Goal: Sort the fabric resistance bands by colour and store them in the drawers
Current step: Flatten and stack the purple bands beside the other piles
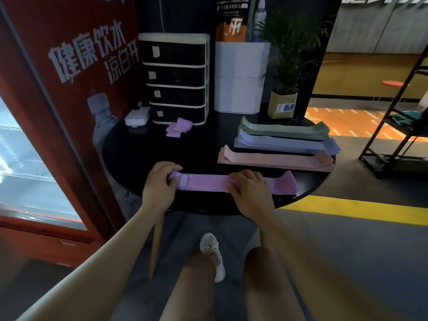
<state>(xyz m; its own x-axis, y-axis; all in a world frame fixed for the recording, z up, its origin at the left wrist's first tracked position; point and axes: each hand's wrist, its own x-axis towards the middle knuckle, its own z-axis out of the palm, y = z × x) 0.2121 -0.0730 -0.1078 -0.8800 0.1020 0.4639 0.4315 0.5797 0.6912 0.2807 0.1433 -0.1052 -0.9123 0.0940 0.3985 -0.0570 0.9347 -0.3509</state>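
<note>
Counting four stacks of bands: green stack [284,130], blue stack [287,144], peach stack [275,161], purple stack [203,183]. One drawer unit [176,77], four drawers, one plant [291,54].

On the black table [143,144], the left hand [159,181] is pinching the purple stack's [208,184] left end while the right hand [249,192] is pressing its middle. Pink [275,160], blue [284,144] and green [286,130] stacks are lying beyond it. A folded purple band [178,127] is sitting before the drawers [176,77].

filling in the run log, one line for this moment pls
left hand grips purple stack end | right hand presses middle | pink, blue, green stacks sorted | drawers closed
</note>
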